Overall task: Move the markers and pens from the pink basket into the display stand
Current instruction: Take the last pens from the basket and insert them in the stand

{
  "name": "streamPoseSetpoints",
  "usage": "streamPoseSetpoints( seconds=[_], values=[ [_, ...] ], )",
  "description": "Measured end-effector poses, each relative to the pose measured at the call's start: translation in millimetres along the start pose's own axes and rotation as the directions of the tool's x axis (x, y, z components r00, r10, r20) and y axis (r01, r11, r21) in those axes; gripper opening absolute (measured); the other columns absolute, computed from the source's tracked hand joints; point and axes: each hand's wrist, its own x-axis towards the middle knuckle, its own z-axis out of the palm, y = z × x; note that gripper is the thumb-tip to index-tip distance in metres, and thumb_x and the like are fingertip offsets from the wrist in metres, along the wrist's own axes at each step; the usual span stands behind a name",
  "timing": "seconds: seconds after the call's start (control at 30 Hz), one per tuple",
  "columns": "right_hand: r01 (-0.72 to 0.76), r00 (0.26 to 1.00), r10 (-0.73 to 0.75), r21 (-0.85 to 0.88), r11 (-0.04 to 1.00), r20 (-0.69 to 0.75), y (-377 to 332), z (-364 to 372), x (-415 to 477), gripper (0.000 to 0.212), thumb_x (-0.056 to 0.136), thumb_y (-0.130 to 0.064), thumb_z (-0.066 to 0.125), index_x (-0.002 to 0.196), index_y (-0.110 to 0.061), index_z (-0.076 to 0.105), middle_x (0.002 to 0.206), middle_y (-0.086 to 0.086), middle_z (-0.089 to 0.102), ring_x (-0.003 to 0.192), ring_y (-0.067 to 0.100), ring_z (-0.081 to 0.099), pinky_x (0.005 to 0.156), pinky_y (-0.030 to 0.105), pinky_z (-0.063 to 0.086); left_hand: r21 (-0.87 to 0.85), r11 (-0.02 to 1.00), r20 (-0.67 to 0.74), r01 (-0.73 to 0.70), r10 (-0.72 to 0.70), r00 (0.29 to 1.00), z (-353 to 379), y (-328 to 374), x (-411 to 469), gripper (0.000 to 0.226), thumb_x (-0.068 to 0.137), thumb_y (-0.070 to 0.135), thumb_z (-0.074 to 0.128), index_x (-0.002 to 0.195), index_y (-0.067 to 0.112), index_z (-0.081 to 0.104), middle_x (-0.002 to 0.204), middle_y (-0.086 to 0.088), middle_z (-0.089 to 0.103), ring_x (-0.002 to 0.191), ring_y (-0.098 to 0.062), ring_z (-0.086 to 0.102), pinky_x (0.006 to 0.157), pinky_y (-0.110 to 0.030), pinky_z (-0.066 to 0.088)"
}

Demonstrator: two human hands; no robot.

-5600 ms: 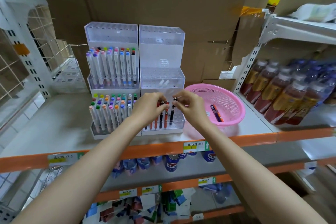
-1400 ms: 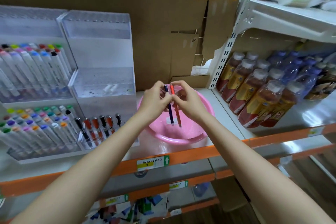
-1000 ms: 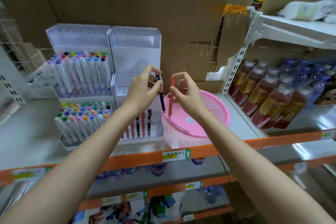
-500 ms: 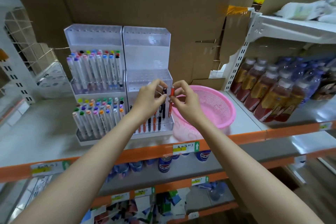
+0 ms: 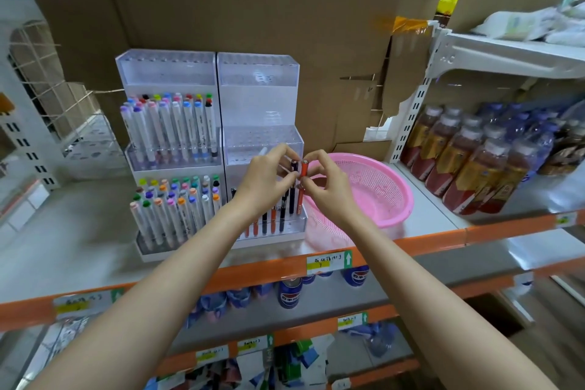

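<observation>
Two clear acrylic display stands sit side by side on the shelf. The left stand (image 5: 172,73) holds rows of white colour-capped markers (image 5: 171,130). The right stand (image 5: 262,142) has several pens (image 5: 269,222) in its lowest tier. My left hand (image 5: 269,180) pinches the top of a dark pen (image 5: 293,196), and my right hand (image 5: 326,187) pinches the top of an orange pen (image 5: 301,193). Both pens stand upright with their tips down in the lowest tier's right end. The pink basket (image 5: 380,193) stands just right of the stand, and I see no pens inside it.
Brown cardboard (image 5: 240,9) backs the shelf. Wrapped drink bottles (image 5: 474,161) stand to the right past a white upright (image 5: 411,111). A white wire rack (image 5: 47,98) is at the left. The orange shelf edge (image 5: 411,241) runs along the front, with cans (image 5: 289,293) below.
Both hands lifted the two pens out of the pink basket, carried them left and lowered them into the right stand's lowest tier. The camera swung back to the stands.
</observation>
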Motion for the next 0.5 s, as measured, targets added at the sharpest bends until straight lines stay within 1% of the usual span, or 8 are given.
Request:
streamPoseSetpoints(
  seconds=[0.07, 0.1, 0.13, 0.2, 0.27, 0.3, 0.4, 0.5],
  values=[
    [-0.005, 1.000, 0.005, 0.005, 1.000, 0.004, 0.6, 0.9, 0.0, 0.015, 0.089, -0.007, 0.061, 0.099, -0.016, 0.054, 0.084, 0.008, 0.068, 0.081, 0.018, 0.068, 0.073, 0.041, 0.057, 0.017, 1.000, 0.022, -0.009, 0.009, 1.000, -0.1, -0.4, -1.4, 0.019, 0.085, 0.009, 0.067, 0.098, 0.019, 0.059, 0.094, -0.005, 0.066, 0.082, -0.008, 0.064, 0.074, -0.013, 0.051],
    [-0.005, 1.000, 0.005, 0.007, 1.000, 0.004, 0.7, 1.2, 0.3, 0.015, 0.089, -0.007, 0.061, 0.099, -0.016, 0.054, 0.085, 0.008, 0.068, 0.081, 0.018, 0.068, 0.073, 0.041, 0.057, 0.019, 1.000, 0.028, -0.013, 0.013, 1.000, -0.3, -0.9, -2.0, 0.019, 0.085, 0.008, 0.067, 0.098, 0.020, 0.058, 0.095, -0.005, 0.065, 0.082, -0.009, 0.064, 0.072, -0.008, 0.049],
    [-0.005, 1.000, 0.005, 0.007, 1.000, 0.002, 1.0, 1.5, 0.4, 0.015, 0.089, -0.007, 0.061, 0.099, -0.016, 0.054, 0.085, 0.008, 0.069, 0.081, 0.018, 0.068, 0.073, 0.041, 0.057, 0.013, 1.000, 0.030, -0.015, 0.014, 0.999, -0.6, -0.9, -2.8, 0.020, 0.086, 0.007, 0.067, 0.096, 0.021, 0.057, 0.095, -0.004, 0.064, 0.081, -0.009, 0.064, 0.071, -0.007, 0.048],
    [-0.006, 1.000, 0.006, 0.008, 1.000, -0.001, 1.3, 1.6, 0.6, 0.016, 0.089, -0.007, 0.061, 0.099, -0.016, 0.054, 0.085, 0.008, 0.068, 0.081, 0.018, 0.068, 0.074, 0.041, 0.057, 0.002, 1.000, 0.038, -0.009, 0.009, 0.999, -0.8, -1.6, -4.0, 0.019, 0.086, 0.007, 0.066, 0.096, 0.020, 0.056, 0.092, -0.002, 0.063, 0.081, -0.011, 0.064, 0.075, -0.013, 0.051],
    [-0.005, 1.000, 0.005, 0.002, 1.000, 0.001, 1.7, 1.6, 0.5, 0.017, 0.088, -0.006, 0.060, 0.100, -0.016, 0.054, 0.085, 0.007, 0.068, 0.081, 0.018, 0.068, 0.074, 0.039, 0.057, 0.030, 0.999, 0.049, -0.024, 0.023, 0.999, -0.1, -3.9, -5.4, 0.017, 0.085, 0.007, 0.067, 0.097, 0.015, 0.057, 0.088, 0.000, 0.062, 0.080, -0.012, 0.063, 0.086, -0.026, 0.051],
    [-0.003, 1.000, 0.003, -0.003, 1.000, 0.004, 1.7, 1.5, 0.2, 0.017, 0.088, -0.005, 0.060, 0.100, -0.016, 0.054, 0.084, 0.007, 0.069, 0.081, 0.017, 0.068, 0.073, 0.038, 0.057, 0.049, 0.998, 0.056, -0.035, 0.032, 0.998, 0.5, -5.5, -6.3, 0.016, 0.085, 0.007, 0.068, 0.097, 0.013, 0.058, 0.086, 0.001, 0.062, 0.079, -0.013, 0.063, 0.088, -0.029, 0.051],
    [-0.004, 1.000, 0.004, -0.013, 1.000, 0.006, 2.7, 1.4, -1.0, 0.017, 0.088, -0.003, 0.059, 0.100, -0.015, 0.054, 0.083, 0.007, 0.068, 0.079, 0.016, 0.068, 0.072, 0.037, 0.057, 0.098, 0.994, 0.096, -0.046, 0.037, 0.995, 2.3, -8.4, -9.5, 0.016, 0.086, 0.009, 0.067, 0.099, 0.013, 0.059, 0.083, 0.004, 0.063, 0.079, -0.013, 0.063, 0.078, -0.032, 0.054],
    [-0.005, 1.000, 0.005, -0.013, 1.000, 0.008, 4.3, 0.7, -2.7, 0.017, 0.088, -0.003, 0.060, 0.099, -0.015, 0.054, 0.083, 0.007, 0.068, 0.078, 0.015, 0.068, 0.072, 0.035, 0.057, 0.205, 0.978, 0.138, -0.048, 0.019, 0.990, 4.0, -11.4, -12.0, 0.018, 0.086, 0.013, 0.066, 0.101, 0.018, 0.059, 0.090, 0.002, 0.069, 0.087, -0.018, 0.066, 0.075, -0.037, 0.055]
  ],
)
